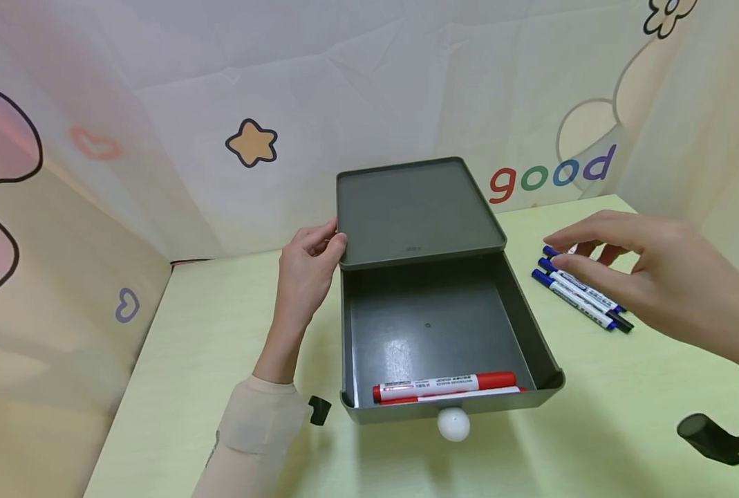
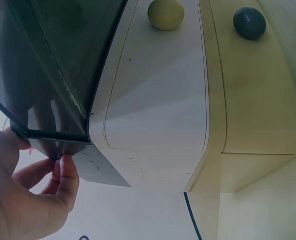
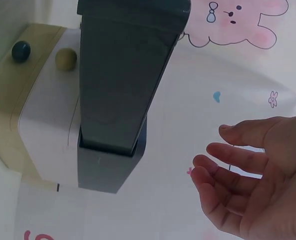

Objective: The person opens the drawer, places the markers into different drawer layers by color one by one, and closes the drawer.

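Observation:
A dark grey drawer [image 1: 428,325] stands pulled out of a box-shaped drawer unit with a flat grey top [image 1: 413,214]. Inside, along its front wall, lie a thick red whiteboard marker [image 1: 444,386] and a slimmer red-and-white pen [image 1: 469,395]. My left hand [image 1: 310,266] grips the left side of the unit, its thumb at the top's front corner; in the left wrist view, curled fingers [image 2: 68,172] meet that corner. Over several blue-capped markers [image 1: 574,299] on the table hovers my right hand [image 1: 649,270], thumb and forefinger apart, nothing between them. It partly hides the markers.
A white round knob [image 1: 453,424] sticks out of the grey drawer's front. Below the grey tier are a white drawer [image 2: 157,85] and a yellow drawer [image 2: 262,95], both closed. A printed cloth wall [image 1: 282,69] stands behind the pale green table [image 1: 220,332].

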A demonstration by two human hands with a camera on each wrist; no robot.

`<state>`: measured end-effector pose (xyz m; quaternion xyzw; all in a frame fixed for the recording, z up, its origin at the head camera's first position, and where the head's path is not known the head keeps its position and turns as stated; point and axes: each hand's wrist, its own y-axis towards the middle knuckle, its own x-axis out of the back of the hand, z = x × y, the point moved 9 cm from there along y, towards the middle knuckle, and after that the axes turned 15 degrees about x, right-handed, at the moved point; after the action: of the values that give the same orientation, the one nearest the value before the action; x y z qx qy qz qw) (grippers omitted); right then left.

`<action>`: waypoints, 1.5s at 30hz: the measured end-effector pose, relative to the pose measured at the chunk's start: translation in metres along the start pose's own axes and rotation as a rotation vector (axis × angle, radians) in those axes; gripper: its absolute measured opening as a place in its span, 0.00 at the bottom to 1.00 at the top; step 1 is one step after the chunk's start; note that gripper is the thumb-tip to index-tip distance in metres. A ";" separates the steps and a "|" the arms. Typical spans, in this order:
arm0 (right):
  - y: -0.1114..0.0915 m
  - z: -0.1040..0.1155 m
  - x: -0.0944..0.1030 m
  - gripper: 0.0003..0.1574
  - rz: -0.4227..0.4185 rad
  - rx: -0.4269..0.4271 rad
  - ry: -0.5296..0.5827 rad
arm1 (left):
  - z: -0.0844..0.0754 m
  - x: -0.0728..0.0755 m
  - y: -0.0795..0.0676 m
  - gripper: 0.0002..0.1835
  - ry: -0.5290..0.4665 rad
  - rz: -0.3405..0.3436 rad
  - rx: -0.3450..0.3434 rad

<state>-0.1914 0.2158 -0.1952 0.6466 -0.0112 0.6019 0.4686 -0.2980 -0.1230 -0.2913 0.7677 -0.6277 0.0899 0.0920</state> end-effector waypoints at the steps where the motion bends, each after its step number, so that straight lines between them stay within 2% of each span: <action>1: -0.001 -0.003 0.001 0.23 0.002 -0.019 -0.006 | 0.000 0.000 0.000 0.21 0.001 0.000 -0.001; 14: -0.015 -0.030 0.014 0.15 -0.050 -0.202 -0.053 | -0.001 0.000 0.000 0.21 0.005 0.000 -0.005; 21: -0.018 -0.043 0.020 0.15 -0.093 -0.241 -0.085 | -0.003 0.000 0.000 0.21 0.006 -0.003 -0.009; 26: -0.021 -0.054 0.021 0.15 -0.116 -0.276 -0.073 | -0.002 -0.001 0.000 0.21 0.002 -0.001 -0.006; 33: -0.030 -0.078 0.014 0.21 -0.078 -0.392 -0.076 | -0.002 0.000 0.001 0.21 -0.001 -0.004 -0.013; 40: -0.036 -0.101 0.016 0.21 -0.127 -0.422 -0.065 | -0.002 0.000 0.001 0.21 -0.002 0.000 -0.002; 45: -0.041 -0.121 0.013 0.23 -0.106 -0.458 -0.083 | -0.001 0.000 0.000 0.21 0.000 0.004 0.004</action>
<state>-0.2565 0.3210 -0.2293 0.5471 -0.1326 0.5311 0.6333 -0.2980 -0.1224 -0.2901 0.7668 -0.6289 0.0912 0.0902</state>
